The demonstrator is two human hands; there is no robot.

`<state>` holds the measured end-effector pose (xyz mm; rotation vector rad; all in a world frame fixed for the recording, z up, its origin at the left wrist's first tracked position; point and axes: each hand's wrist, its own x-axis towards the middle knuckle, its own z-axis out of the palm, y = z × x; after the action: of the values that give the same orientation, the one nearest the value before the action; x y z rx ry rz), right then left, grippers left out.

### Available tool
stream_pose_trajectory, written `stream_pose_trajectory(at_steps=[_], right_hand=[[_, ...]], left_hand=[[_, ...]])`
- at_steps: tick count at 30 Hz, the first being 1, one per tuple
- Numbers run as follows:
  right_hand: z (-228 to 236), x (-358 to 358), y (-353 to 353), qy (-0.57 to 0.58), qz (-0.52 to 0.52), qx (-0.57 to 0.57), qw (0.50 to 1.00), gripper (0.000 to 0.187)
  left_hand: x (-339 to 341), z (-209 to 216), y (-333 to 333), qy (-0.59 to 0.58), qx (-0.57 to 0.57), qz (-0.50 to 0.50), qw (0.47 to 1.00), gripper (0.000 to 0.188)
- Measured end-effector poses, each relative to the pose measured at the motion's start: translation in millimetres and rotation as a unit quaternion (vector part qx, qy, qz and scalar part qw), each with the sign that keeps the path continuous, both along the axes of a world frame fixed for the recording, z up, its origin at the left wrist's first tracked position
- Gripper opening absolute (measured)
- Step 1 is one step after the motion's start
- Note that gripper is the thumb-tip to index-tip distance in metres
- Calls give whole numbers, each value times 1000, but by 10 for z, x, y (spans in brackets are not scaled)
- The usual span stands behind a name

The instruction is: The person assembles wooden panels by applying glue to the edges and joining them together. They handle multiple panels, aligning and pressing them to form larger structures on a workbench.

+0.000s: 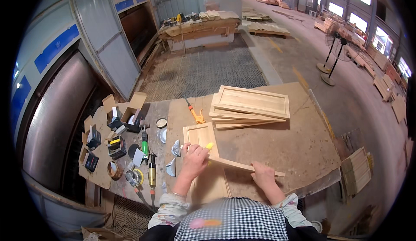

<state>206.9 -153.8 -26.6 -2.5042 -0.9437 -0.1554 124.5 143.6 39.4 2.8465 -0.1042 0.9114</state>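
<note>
A long, narrow piece of pale wood (234, 164), either a strip or a board seen edge-on, slants across the front of the table. My right hand (263, 177) grips it near its right end, thumb on top. At its other end my left hand (195, 159) is closed, fingers curled round the wood and partly hiding it. Something small and yellow (209, 146) shows at the left fingers; its kind is unclear. Below my left hand lies a framed wooden panel (199, 130), partly covered. Several similar panels (253, 101) are stacked beyond my hands.
An orange air blow gun (197, 116) lies beside the stack. On the left are a green air tool (144, 142), a yellow one (152, 171), a round sander (133, 178), creased abrasive discs (171, 167) and opened small boxes (116, 148). Pedestal fans (336, 61) stand far right.
</note>
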Motion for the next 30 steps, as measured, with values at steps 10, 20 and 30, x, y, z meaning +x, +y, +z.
stream_pose_trajectory(at_steps=[10,20,30], right_hand=[[82,34,-165,-18,-58,59,996,38],[547,-144,-1211,99,-317,-90,939,39],[240,-200,-1234,134,-306,-187,924,41]], left_hand=[[-113,70,-58,20,-46,-2,999,47],[-1142,-703,415,66,-245,213,943,60],[-1747,-1155,537,107,-287,288,908,60]])
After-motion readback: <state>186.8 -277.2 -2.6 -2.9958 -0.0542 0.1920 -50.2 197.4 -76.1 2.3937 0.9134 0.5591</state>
